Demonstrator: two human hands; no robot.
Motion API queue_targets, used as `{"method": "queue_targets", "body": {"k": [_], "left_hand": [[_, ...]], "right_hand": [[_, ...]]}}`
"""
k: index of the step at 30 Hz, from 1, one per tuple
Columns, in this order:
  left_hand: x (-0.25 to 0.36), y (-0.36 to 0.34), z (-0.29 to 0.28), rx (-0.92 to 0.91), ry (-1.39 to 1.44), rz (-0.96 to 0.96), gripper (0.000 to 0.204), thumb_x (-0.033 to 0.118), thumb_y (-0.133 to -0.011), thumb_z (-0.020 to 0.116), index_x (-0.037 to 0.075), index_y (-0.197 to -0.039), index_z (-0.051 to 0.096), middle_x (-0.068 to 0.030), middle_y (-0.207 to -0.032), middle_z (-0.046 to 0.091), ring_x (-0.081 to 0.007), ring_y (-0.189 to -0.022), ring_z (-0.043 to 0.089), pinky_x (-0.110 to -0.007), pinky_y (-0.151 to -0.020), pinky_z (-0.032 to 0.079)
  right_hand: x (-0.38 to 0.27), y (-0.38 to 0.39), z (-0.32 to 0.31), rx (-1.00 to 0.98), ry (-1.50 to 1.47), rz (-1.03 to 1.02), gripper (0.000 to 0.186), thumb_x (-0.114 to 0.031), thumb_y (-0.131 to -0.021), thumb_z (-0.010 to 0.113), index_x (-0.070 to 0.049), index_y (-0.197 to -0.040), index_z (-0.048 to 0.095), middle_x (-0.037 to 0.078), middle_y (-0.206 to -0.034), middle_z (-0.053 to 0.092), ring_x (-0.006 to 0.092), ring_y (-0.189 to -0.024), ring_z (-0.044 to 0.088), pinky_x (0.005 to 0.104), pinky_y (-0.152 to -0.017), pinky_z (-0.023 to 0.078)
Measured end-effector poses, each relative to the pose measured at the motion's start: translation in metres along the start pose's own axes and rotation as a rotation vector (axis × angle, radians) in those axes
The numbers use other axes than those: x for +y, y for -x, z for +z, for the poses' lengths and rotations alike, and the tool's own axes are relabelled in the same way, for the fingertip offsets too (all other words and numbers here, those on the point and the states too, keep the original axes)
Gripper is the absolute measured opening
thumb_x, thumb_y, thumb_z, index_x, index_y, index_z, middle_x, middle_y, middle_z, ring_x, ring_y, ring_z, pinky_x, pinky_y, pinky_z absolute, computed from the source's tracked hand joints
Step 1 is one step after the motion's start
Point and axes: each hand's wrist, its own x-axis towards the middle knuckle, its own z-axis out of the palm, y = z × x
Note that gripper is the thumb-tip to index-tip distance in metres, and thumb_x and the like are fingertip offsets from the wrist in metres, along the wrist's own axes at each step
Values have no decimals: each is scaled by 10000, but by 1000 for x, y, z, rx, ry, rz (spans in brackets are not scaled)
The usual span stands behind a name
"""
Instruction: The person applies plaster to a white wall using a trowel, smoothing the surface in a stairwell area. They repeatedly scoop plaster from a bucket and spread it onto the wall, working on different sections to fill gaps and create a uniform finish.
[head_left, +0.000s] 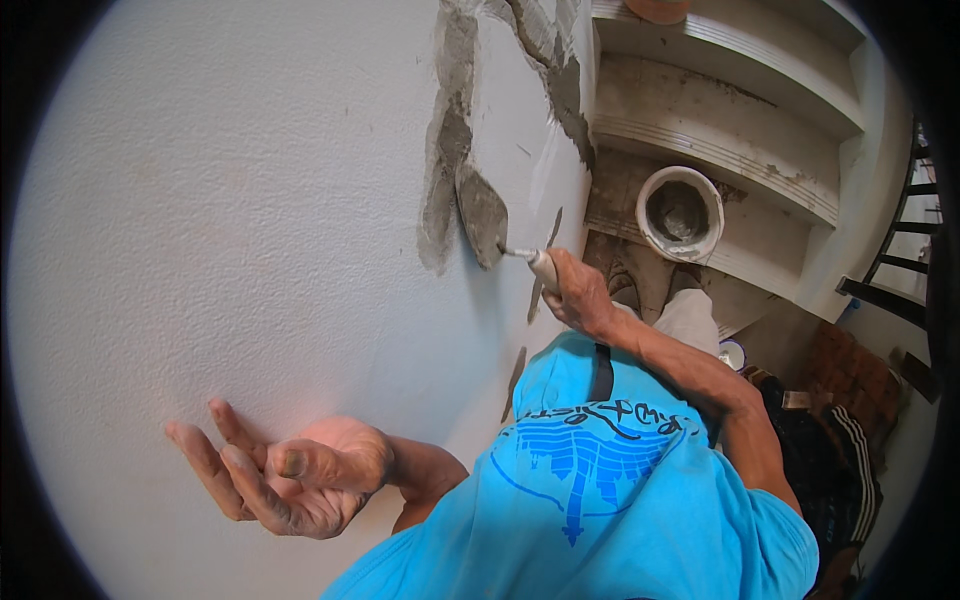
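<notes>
In my right hand (578,290) is the handle of a trowel (483,218), whose mortar-coated blade lies at a patched grey strip (440,140) on the white textured wall (220,200). A second, jagged patch of mortar (563,85) runs near the wall's corner. My left hand (290,470) is turned palm up with fingers loosely bent and apart, nothing in it, close to the lower part of the wall; whether it touches the wall I cannot tell.
A white bucket (649,228) with grey mortar inside rests on the stairs (730,110) at my right, beside my feet. An orange container (655,8) is higher up. A black railing (895,300), bricks (835,370) and dark cloth (820,480) lie farther right.
</notes>
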Motion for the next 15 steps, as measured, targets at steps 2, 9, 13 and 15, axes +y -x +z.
{"method": "queue_targets", "body": {"k": [2, 9, 13, 15], "left_hand": [[0, 0, 0, 3, -6, -2, 381, 171, -1018, 494, -143, -1177, 640, -362, -1224, 577, -550, -1255, 531, -586, -957, 590], [2, -1, 1, 8, 24, -2, 299, 91, -1004, 516, -154, -1112, 648, -367, -1233, 575, -537, -1245, 548, -581, -968, 584], [0, -4, -3, -115, -16, 13, 332, 46, -979, 441, -57, -1240, 618, -341, -1333, 522, -495, -1352, 471, -522, -1010, 576], [3, -1, -3, -100, -15, -19, 325, 53, -985, 444, -56, -1236, 620, -335, -1336, 521, -492, -1353, 470, -521, -1009, 578]], "right_hand": [[6, 12, -2, 23, -24, -81, 523, 14, -707, 699, -42, -1188, 500, 197, -910, 614, 393, -806, 662, 457, -684, 540], [0, -14, -14, 99, -62, -26, 523, 15, -715, 699, -39, -1195, 499, 211, -880, 627, 398, -771, 663, 466, -663, 533], [-2, -21, -11, 34, -72, -40, 499, 33, -705, 698, -37, -1154, 492, 184, -897, 609, 379, -792, 659, 461, -662, 532], [2, -2, -6, 18, -34, -130, 507, 3, -724, 716, -32, -1181, 500, 212, -859, 628, 390, -763, 667, 461, -660, 540]]}}
